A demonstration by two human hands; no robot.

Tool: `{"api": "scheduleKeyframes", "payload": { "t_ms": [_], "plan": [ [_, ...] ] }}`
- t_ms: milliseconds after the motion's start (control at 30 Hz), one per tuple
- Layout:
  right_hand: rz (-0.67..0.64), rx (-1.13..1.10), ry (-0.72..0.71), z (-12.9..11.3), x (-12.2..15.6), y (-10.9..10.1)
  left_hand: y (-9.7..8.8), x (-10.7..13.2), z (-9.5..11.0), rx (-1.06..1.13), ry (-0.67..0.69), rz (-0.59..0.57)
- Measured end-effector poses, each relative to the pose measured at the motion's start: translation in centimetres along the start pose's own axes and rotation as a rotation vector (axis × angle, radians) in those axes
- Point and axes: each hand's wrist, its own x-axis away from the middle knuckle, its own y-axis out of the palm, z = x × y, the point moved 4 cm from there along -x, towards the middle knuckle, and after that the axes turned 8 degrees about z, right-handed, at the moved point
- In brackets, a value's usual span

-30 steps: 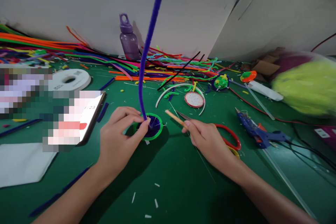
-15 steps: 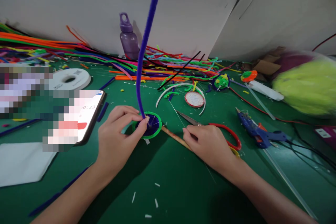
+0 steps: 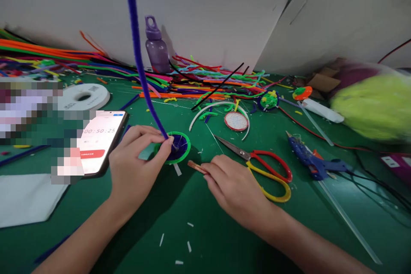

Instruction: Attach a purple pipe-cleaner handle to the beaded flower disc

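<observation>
My left hand (image 3: 139,167) is closed in a pinch on the lower end of a long dark blue pipe cleaner (image 3: 136,47), which rises out of the top of the view. Its pinched end lies at the middle of a round blue disc with a green rim (image 3: 188,147), partly hidden behind my fingers. A small white strip (image 3: 177,169) sticks out below the disc. My right hand (image 3: 231,184) grips a thin wooden stick (image 3: 196,166), its tip pointing toward the disc. Just beyond that hand lie scissors (image 3: 269,162) with one red and one yellow handle.
A lit phone (image 3: 102,137) and a white tape roll (image 3: 85,96) lie at left. Behind are piled pipe cleaners (image 3: 212,77) and a purple bottle (image 3: 157,49). A blue glue gun (image 3: 313,158) with its cord lies at right, near a yellow-green bagged bundle (image 3: 369,102).
My right hand has taken up the wooden stick and moved left and down, off the scissors. The pipe cleaner's top has swung left; my left hand and the disc shifted slightly left.
</observation>
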Motion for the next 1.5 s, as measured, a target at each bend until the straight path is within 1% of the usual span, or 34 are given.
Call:
{"api": "scheduleKeyframes", "payload": {
  "t_ms": [67, 133, 167, 267, 300, 367, 467, 700, 900, 1100, 1300, 1500],
  "plan": [
    [0.051, -0.148, 0.095, 0.4, -0.1, -0.6, 0.0, 0.0, 0.0, 0.004, 0.001, -0.005],
    [0.072, -0.335, 0.226, 1.0, -0.3, -1.2, 0.0, 0.1, -0.1, -0.002, 0.001, -0.003],
    [0.057, -0.439, 0.301, 1.4, -0.3, -1.4, -0.1, 0.1, -0.1, -0.006, 0.002, -0.004],
    [-0.051, -0.762, 0.508, 1.9, -0.4, -1.5, -0.1, 0.1, 0.0, -0.001, 0.006, -0.011],
    [-0.08, -0.858, 0.558, 1.9, -0.5, -1.4, -0.1, 0.1, 0.0, 0.003, 0.006, -0.014],
    [-0.11, -1.007, 0.611, 1.9, -0.6, -1.4, -0.1, 0.1, 0.0, 0.007, 0.001, -0.022],
    [-0.132, -1.135, 0.659, 2.0, -0.7, -1.3, -0.1, 0.1, 0.0, 0.012, -0.001, -0.018],
    [-0.168, -1.306, 0.759, 1.9, -0.5, -1.1, 0.0, 0.0, 0.0, 0.015, 0.01, -0.018],
    [-0.219, -1.441, 0.783, 1.7, -0.4, -1.0, 0.0, 0.1, 0.1, 0.017, 0.024, -0.022],
    [-0.242, -1.56, 0.741, 1.4, -0.3, -1.0, 0.0, 0.2, 0.1, 0.021, 0.021, -0.022],
    [-0.293, -1.666, 0.796, 1.5, -0.2, -1.0, 0.3, 0.1, 0.0, 0.012, 0.02, -0.022],
    [-0.292, -1.703, 0.815, 1.5, -0.3, -1.0, 0.2, 0.1, 0.0, 0.011, 0.024, -0.022]
  ]
}}
